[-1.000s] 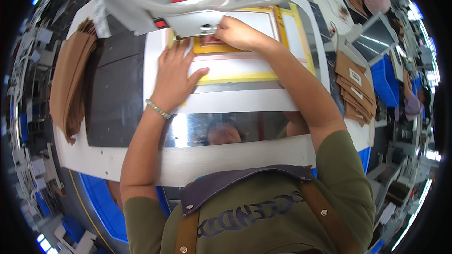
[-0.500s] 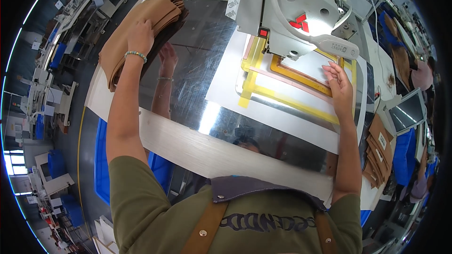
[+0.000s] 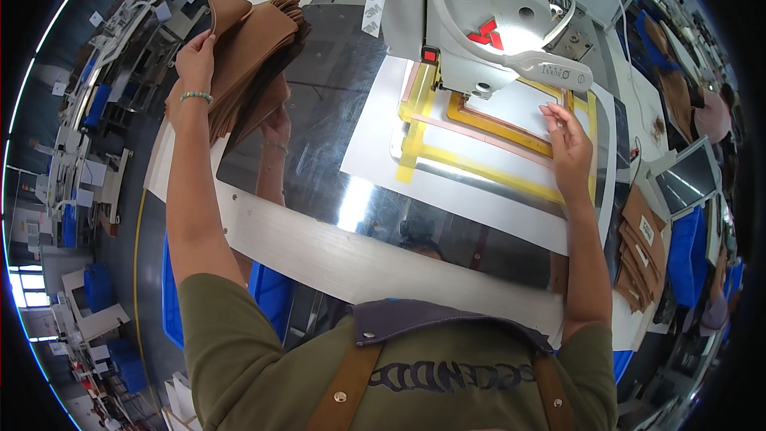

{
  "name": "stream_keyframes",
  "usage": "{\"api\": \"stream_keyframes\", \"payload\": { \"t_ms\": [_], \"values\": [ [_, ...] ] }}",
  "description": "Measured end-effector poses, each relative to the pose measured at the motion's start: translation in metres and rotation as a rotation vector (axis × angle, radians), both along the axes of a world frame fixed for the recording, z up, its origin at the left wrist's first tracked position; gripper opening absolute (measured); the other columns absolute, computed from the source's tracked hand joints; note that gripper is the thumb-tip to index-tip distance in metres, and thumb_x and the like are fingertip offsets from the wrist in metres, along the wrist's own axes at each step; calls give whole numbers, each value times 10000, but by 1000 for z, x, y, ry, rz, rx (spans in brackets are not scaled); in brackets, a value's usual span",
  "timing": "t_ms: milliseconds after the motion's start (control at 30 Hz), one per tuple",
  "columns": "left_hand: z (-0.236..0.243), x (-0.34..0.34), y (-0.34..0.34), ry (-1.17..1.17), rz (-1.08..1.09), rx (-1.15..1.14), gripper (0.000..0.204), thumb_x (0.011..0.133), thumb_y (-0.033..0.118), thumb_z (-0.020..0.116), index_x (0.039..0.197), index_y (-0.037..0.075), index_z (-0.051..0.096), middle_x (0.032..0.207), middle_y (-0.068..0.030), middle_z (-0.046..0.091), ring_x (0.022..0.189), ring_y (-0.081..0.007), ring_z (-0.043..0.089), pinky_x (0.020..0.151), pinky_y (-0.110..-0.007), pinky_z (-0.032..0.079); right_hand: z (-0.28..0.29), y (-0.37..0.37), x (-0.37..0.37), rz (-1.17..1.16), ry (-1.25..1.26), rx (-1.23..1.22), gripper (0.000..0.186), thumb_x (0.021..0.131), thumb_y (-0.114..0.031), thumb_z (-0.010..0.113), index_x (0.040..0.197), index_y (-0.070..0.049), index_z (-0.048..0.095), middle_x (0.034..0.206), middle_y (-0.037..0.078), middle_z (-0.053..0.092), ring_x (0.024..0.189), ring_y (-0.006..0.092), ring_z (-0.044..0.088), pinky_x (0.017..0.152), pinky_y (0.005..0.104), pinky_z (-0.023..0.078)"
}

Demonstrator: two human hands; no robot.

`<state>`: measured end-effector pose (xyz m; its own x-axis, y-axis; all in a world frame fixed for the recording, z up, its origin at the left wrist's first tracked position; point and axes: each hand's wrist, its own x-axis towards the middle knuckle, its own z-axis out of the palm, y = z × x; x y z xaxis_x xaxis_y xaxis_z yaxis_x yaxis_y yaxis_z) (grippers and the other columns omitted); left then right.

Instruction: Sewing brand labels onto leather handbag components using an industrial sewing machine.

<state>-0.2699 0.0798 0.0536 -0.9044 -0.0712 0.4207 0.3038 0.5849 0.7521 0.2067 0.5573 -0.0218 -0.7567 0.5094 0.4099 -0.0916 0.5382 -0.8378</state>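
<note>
My left hand (image 3: 197, 58) reaches far left and grips the top brown fabric piece (image 3: 239, 40) of a stack (image 3: 267, 72) at the table's left end, lifting it. My right hand (image 3: 568, 144) rests with fingers spread on the yellow-framed template (image 3: 479, 164), which lies on a white board (image 3: 383, 156) under the white sewing machine head (image 3: 487, 16). The shiny table top (image 3: 319, 112) mirrors my left arm.
More brown pieces with white labels (image 3: 642, 251) are stacked at the right table edge. A monitor (image 3: 690, 179) and blue bins (image 3: 690, 259) stand to the right. Other workstations and blue crates (image 3: 96, 287) fill the floor on the left.
My left hand left the template, swung to the brown stack on the left and now lifts its top piece. My right hand stayed on the template's right side.
</note>
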Motion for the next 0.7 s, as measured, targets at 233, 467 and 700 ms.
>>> {"api": "stream_keyframes", "payload": {
  "t_ms": [233,467,700],
  "values": [
    [-27,162,64,557,-582,-552,246,944,10,685,1156,46,804,1262,-111,760,1260,-319,652,1055,-415,529,43,-47,2,170,-29,540,282,945,13,646,1212,-38,723,1211,137,731,1126,284,691,962,383,552],
    [-74,269,98,398,-921,-725,371,921,5,698,1281,72,754,1484,-102,639,1377,-333,580,1103,-431,510,39,-110,-22,421,9,973,236,845,-85,753,1076,-38,737,1107,79,721,1039,222,666,811,363,541],
    [-70,264,37,427,-706,-730,340,922,38,703,1262,35,726,1380,-112,695,1220,-325,667,1002,-418,556,5,-129,-62,301,18,1226,93,805,-85,746,881,-74,694,882,20,610,933,171,629,669,290,468]
  ]
}}
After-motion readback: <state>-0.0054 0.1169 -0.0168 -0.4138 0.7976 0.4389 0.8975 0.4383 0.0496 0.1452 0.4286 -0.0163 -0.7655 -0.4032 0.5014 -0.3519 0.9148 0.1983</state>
